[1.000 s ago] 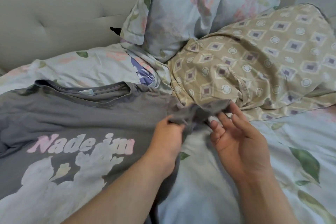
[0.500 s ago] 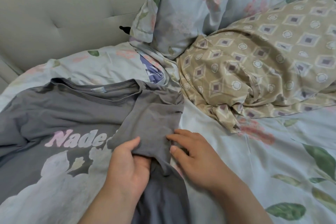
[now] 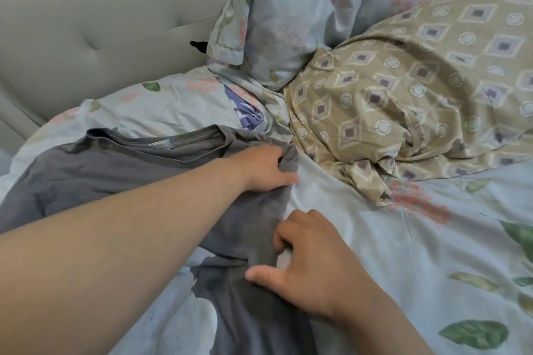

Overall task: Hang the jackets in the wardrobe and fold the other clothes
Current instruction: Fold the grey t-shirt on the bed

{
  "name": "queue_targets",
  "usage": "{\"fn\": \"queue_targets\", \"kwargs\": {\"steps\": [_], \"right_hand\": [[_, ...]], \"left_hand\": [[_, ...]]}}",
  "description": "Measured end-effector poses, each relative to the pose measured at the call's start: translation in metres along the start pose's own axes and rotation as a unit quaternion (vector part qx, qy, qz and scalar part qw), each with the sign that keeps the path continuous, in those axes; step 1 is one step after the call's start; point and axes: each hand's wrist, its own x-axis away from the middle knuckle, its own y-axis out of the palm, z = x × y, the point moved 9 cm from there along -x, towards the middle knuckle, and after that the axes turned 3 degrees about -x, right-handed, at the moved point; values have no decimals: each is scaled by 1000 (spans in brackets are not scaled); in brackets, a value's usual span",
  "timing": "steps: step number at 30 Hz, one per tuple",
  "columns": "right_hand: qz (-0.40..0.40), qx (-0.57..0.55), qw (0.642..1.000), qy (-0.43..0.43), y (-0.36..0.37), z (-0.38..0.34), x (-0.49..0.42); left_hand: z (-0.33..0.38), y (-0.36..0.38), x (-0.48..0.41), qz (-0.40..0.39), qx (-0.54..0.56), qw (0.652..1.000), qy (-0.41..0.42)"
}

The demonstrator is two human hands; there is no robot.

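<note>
A grey T-shirt [image 3: 115, 170] with a pale print lies front up on the bed, collar toward the headboard. Its right sleeve is folded inward over the body. My left hand [image 3: 262, 168] reaches across the shirt and grips the fabric at the right shoulder fold. My right hand [image 3: 311, 262] lies lower on the shirt's right edge, fingers curled into the grey cloth and thumb pressing on it. My left forearm hides most of the print.
A light blue floral bedsheet [image 3: 389, 253] covers the bed. A floral pillow [image 3: 302, 8] and a beige patterned pillow [image 3: 418, 81] lie at the head, against a padded grey headboard [image 3: 86, 23]. A small black object [image 3: 199, 45] pokes out beside the floral pillow.
The right sleeve went from held out sideways to folded over the shirt. My left hand moved up to the shoulder fold; my right hand stayed at the lower edge and curled into the cloth.
</note>
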Motion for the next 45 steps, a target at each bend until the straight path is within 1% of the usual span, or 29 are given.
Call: {"fn": "queue_targets", "kwargs": {"steps": [2, 4, 5, 6, 7, 9, 10, 11, 12, 14, 16, 17, 19, 20, 21, 23, 25, 27, 29, 31, 33, 35, 36, 38, 39, 40, 42, 44, 45], "right_hand": [[-41, 28, 999, 5, 9, -6, 2], [-53, 39, 998, 14, 13, -4, 3], [-56, 33, 998, 22, 12, -2, 4], [-56, 17, 998, 33, 10, 1, 4], [-53, -2, 997, 48, 5, 5, 4], [-41, -8, 995, 86, -8, 17, 5], [-38, 4, 993, 108, -14, 23, 6], [-39, 15, 990, 134, -19, 30, 8], [-47, 29, 986, 158, -22, 36, 10], [-88, 61, 977, 185, -19, 43, 15], [-133, 85, 972, 175, -10, 43, 19], [-142, 91, 971, 169, -8, 41, 20], [-128, 97, 973, 163, -9, 38, 17], [-107, 95, 976, 163, -11, 37, 15], [-82, 90, 980, 159, -13, 35, 12], [-50, 82, 986, 139, -15, 31, 8], [-50, 69, 986, 141, -16, 34, 8], [-52, 53, 983, 171, -25, 42, 11], [-64, 48, 974, 214, -33, 51, 16], [-91, 50, 965, 242, -33, 56, 20], [-118, 69, 959, 247, -31, 57, 23], [-121, 86, 956, 253, -32, 57, 24], [-101, 93, 957, 255, -35, 56, 23], [-16, 117, 967, 224, -46, 49, 17], [23, 125, 975, 184, -48, 41, 13], [36, 121, 983, 136, -42, 33, 9], [-18, 113, 992, 62, -16, 23, 4], [-64, 142, 987, 51, 6, 27, 3], [-68, 156, 984, 59, 12, 32, 3]], "left_hand": [[3, -2, -10, -5, -11, 1000, -7], [15, -3, -16, -10, -14, 999, 30], [19, -4, -17, -5, 6, 999, 42], [20, -9, -19, 15, 45, 998, 42], [17, -16, -20, 45, 111, 992, 26], [-2, -27, -23, 112, 260, 958, -36], [-10, -27, -22, 125, 311, 940, -65], [-17, -22, -24, 114, 332, 932, -94], [-19, -16, -24, 91, 334, 931, -116], [-18, -5, -24, 56, 327, 935, -129], [-12, -5, -25, 56, 329, 935, -118], [-9, -7, -23, 56, 307, 943, -117], [-4, -15, -22, 67, 215, 968, -110], [-2, -20, -22, 84, 191, 972, -106], [-1, -25, -21, 104, 198, 969, -102], [2, -28, -23, 124, 302, 941, -87], [1, -28, -28, 132, 421, 893, -84], [-5, -21, -35, 124, 503, 849, -107], [-9, -10, -40, 114, 536, 827, -122], [-10, -1, -44, 99, 517, 842, -118], [-7, 2, -45, 88, 456, 881, -94], [-4, -8, -39, 116, 370, 920, -55], [-4, -18, -31, 155, 323, 933, -41], [-8, -39, -5, 257, 242, 935, -24], [-6, -44, 11, 294, 214, 931, -4], [-1, -43, 28, 308, 188, 932, 25], [8, -24, 59, 288, 153, 942, 82], [5, 4, 87, 244, 144, 956, 80], [-1, 19, 98, 216, 126, 966, 66]]}}
